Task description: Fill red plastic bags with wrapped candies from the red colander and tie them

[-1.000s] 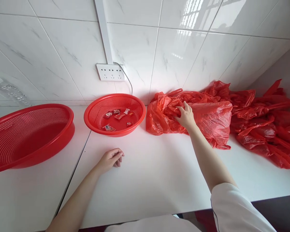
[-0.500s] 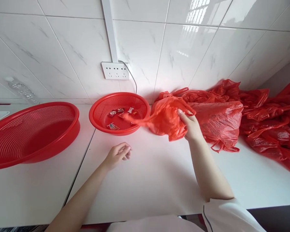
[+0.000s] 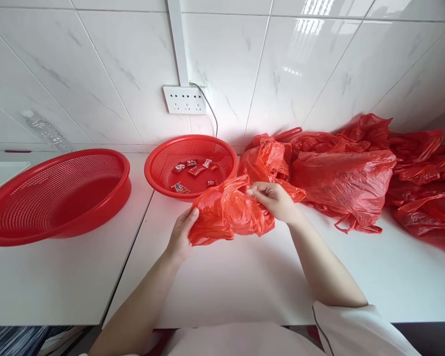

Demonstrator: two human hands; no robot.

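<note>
Between my two hands is a crumpled red plastic bag (image 3: pixel 237 212), held above the white table just in front of the smaller red basket. My left hand (image 3: pixel 182 231) grips its left side, thumb on top. My right hand (image 3: pixel 272 200) pinches the bag's upper right edge. What the bag contains, if anything, is hidden. Behind it stands the round red plastic basket (image 3: pixel 154 173) with several small wrapped snack packets (image 3: pixel 196 170) on its bottom. The bag partly covers the basket's front right rim.
A larger red basket (image 3: pixel 124 190) stands at the left. Full-looking red plastic bags (image 3: pixel 343 185) are heaped along the wall to the right. A clear plastic bottle (image 3: pixel 48 131) lies at the far left, and a socket panel (image 3: pixel 184 100) is on the tiled wall.
My right hand has brought the red bag left and toward me, away from the heap. My left hand, empty before, has taken hold of the bag's left side.
</note>
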